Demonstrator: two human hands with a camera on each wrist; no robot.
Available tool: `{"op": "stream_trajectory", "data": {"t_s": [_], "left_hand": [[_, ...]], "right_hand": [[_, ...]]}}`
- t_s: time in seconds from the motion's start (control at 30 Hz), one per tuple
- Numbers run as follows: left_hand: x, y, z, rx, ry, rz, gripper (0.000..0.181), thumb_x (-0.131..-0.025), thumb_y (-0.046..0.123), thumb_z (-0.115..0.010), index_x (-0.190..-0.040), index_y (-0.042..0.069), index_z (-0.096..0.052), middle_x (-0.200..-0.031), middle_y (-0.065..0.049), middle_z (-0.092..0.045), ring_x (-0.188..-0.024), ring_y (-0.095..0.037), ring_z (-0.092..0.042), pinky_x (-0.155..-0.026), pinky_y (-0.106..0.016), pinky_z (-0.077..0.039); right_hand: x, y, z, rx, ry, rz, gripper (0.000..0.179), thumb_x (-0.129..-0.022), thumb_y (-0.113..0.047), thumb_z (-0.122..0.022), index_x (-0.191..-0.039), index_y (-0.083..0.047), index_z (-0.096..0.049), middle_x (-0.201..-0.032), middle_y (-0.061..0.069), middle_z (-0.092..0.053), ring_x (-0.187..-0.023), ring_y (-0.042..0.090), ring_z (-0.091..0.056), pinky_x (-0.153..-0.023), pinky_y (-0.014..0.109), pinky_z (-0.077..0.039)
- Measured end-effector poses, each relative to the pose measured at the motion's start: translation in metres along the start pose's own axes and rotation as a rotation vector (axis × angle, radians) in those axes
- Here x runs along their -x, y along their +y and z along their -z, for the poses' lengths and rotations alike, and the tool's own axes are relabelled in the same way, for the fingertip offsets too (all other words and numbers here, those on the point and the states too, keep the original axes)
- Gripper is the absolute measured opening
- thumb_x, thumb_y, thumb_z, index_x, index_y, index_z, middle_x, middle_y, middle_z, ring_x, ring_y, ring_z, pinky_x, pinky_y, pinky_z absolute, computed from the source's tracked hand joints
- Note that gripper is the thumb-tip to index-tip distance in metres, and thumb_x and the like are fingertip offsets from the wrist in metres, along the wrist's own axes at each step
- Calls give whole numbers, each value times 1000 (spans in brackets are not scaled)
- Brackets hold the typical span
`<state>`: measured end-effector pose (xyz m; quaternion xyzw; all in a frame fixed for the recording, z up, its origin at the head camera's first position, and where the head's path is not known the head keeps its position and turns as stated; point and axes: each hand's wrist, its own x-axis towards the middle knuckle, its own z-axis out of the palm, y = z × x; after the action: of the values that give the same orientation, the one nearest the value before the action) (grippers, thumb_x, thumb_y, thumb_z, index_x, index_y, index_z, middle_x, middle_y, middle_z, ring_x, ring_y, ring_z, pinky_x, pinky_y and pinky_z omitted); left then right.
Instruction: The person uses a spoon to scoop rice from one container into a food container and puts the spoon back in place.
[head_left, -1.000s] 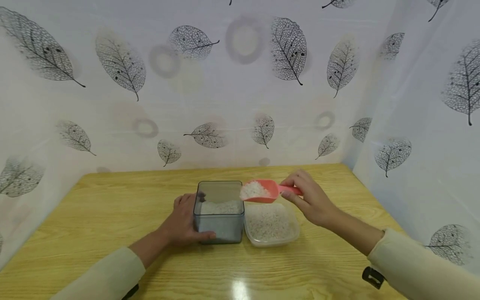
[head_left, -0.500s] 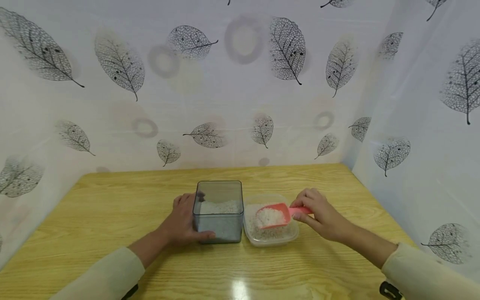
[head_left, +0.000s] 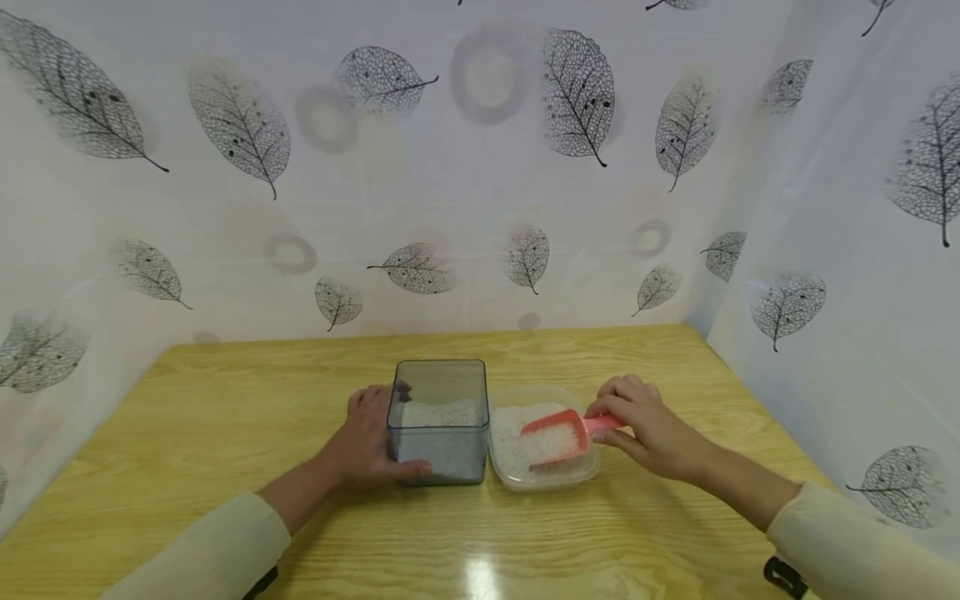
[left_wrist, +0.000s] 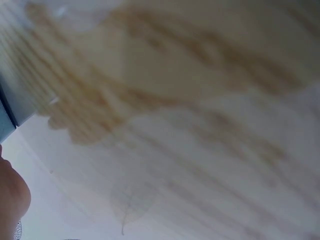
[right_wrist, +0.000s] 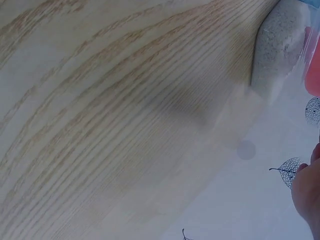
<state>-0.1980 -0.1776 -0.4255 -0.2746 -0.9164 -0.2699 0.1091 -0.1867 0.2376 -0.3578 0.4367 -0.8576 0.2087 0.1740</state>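
Note:
In the head view my left hand (head_left: 365,439) holds the left side of a square, see-through grey container (head_left: 441,458), its thumb lying across the front wall. White grains that look like rice (head_left: 438,413) partly fill it. My right hand (head_left: 651,427) grips the handle of a red scoop (head_left: 558,440). The scoop's blade sits tilted over a low clear plastic tub (head_left: 543,482), with white grains in and under it; its front lip seems to be among them. At the right wrist view's edge, part of the scoop (right_wrist: 313,75) and the tub (right_wrist: 275,55) show.
Container and tub stand side by side on a wood-grain table (head_left: 255,417). White sheeting (head_left: 465,183) printed with dark leaves closes off the back and both sides. The left wrist view shows mostly blurred table surface (left_wrist: 165,60).
The right hand has brought the loaded scoop from beside the grey container's rim down and right into the tub, then tipped it so the grains spread. The left hand has stayed still.

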Motion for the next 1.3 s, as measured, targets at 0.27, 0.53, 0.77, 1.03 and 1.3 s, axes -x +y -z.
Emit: {"op": "stream_trajectory", "data": {"t_s": [0.27,0.53,0.77,1.03,1.3], "left_hand": [[0,0,1,-2,-2,-2,105,-68,67,-76,-141,3,-38,-129,-12,-53,-120,-30,-44,-109,-54,-22],[2,-2,-1,4,1,8,106,-67,67,-77,-141,1,-38,-130,-12,-53,-121,-30,-44,-109,-54,-21],[1,0,-1,4,8,-2,105,-67,69,-76,-140,3,-39,-129,-11,-53,-120,-29,-44,-109,-54,-22],[0,1,1,-1,2,-1,104,-68,67,-76,-140,3,-38,-128,-12,-53,-119,-30,-45,-108,-54,-23],[0,0,-1,3,-1,2,106,-68,68,-77,-140,2,-38,-129,-11,-53,-120,-30,-44,-109,-55,-23]], "right_hand": [[-3,12,4,48,42,-14,15,-88,-27,-72,-100,-19,-69,-98,-9,-53,-90,7,-37,-75,34,-22],[-19,13,5,262,104,166,35,-100,-43,-47,-100,-16,-70,-95,-1,-52,-84,16,-37,-73,37,-23],[-32,12,15,421,233,328,37,-105,-38,-45,-97,-12,-70,-91,5,-54,-79,23,-41,-71,40,-26],[-64,-5,24,249,350,195,44,-102,-45,-50,-101,-7,-72,-92,7,-53,-80,24,-39,-72,42,-25],[-108,-43,-2,58,211,57,37,-100,-42,-54,-107,-8,-69,-99,5,-55,-88,22,-42,-81,42,-32]]}}
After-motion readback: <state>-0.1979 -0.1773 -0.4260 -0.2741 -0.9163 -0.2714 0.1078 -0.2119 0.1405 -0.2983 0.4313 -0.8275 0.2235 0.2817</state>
